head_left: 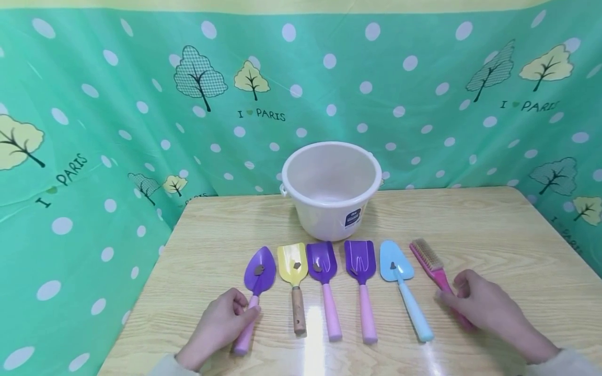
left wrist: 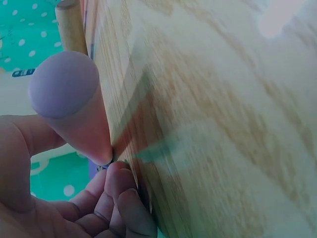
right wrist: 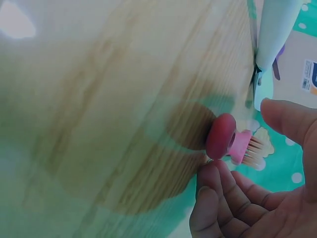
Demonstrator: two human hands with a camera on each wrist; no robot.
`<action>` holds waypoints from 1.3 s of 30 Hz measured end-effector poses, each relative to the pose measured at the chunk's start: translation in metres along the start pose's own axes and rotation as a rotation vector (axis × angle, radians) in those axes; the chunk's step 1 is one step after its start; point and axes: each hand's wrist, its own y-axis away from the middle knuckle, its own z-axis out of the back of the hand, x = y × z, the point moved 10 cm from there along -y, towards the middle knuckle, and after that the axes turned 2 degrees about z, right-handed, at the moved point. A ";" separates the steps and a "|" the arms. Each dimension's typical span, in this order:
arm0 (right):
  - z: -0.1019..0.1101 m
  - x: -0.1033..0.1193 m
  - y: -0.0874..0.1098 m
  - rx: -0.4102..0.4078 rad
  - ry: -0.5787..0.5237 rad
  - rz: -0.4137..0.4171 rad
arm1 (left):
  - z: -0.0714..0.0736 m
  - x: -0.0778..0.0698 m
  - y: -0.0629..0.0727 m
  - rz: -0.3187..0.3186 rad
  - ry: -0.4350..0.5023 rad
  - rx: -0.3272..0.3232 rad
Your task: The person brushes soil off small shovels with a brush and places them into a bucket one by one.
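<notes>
My left hand (head_left: pixel 221 318) is at the pink handle of a purple pointed trowel (head_left: pixel 267 262), thumb on one side and curled fingers on the other. The trowel lies on the table; its rounded handle end (left wrist: pixel 64 84) fills the upper left of the left wrist view. Beside a pink brush (head_left: pixel 441 278) with pale bristles is my right hand (head_left: pixel 489 305). In the right wrist view, its bent fingers (right wrist: pixel 213 183) touch or nearly touch the brush's handle end (right wrist: pixel 221 136), while the thumb stands apart. Between the hands lie a yellow shovel (head_left: pixel 285 258), two purple shovels (head_left: pixel 327 256) and a light blue trowel (head_left: pixel 394 255).
A white bucket (head_left: pixel 320 216) stands upright behind the row of tools, near the table's back edge. The wooden table (head_left: pixel 207 250) has a green dotted curtain (head_left: pixel 324 94) behind it and along its sides. Small brownish marks show on the tool blades.
</notes>
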 end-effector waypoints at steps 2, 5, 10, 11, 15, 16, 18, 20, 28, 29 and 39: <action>-0.001 0.001 0.001 -0.003 0.013 -0.001 | 0.000 -0.001 0.000 -0.003 -0.013 -0.004; -0.002 0.002 0.001 -0.009 0.017 -0.002 | -0.001 -0.002 0.000 -0.004 -0.024 -0.009; -0.007 0.003 0.002 -0.022 0.026 -0.002 | -0.002 -0.003 0.000 0.006 -0.040 -0.009; -0.008 0.003 0.002 -0.026 0.029 0.002 | -0.002 -0.003 -0.001 0.009 -0.046 -0.007; -0.009 0.005 0.002 -0.042 0.035 0.024 | -0.003 -0.003 -0.001 0.014 -0.065 0.002; -0.010 0.006 0.002 -0.047 0.034 0.032 | -0.004 -0.003 -0.001 0.013 -0.070 0.004; -0.010 0.007 0.002 -0.054 0.029 0.046 | -0.004 -0.004 -0.001 0.009 -0.078 0.005; -0.010 0.008 0.002 -0.060 0.025 0.057 | -0.004 -0.003 -0.001 0.009 -0.080 0.005; -0.007 0.009 0.002 -0.071 0.016 0.066 | -0.004 -0.003 -0.001 0.004 -0.096 -0.001; -0.007 0.009 0.002 -0.074 0.014 0.068 | -0.003 -0.003 0.000 0.003 -0.098 -0.002; -0.002 0.010 0.001 -0.092 -0.022 0.100 | -0.001 0.002 0.001 0.034 -0.074 -0.008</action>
